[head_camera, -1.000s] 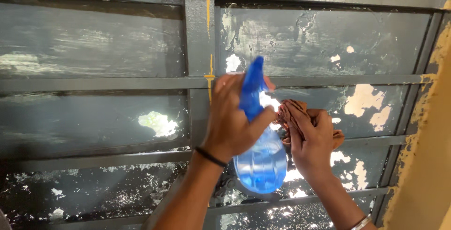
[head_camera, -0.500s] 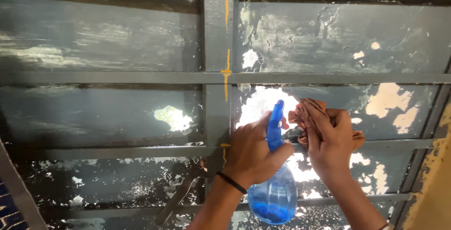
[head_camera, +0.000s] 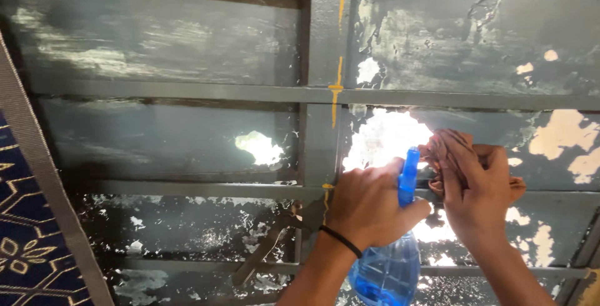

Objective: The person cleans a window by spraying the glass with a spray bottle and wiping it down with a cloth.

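My left hand grips a blue spray bottle by its neck, nozzle pointing up at a painted window pane. A black band circles that wrist. My right hand presses a crumpled brown cloth against the glass just right of the nozzle. Bright light comes through a scraped patch of the pane behind both hands.
The window has dark painted panes with flaking patches, crossed by grey metal bars and a vertical frame post with yellow paint drips. A handle hangs low on the post. A blue patterned curtain is at the lower left.
Both hands and the bottle have dropped lower and shifted right in view as the camera panned; the curtain has come into sight at the left. The cloth stays on the pane.
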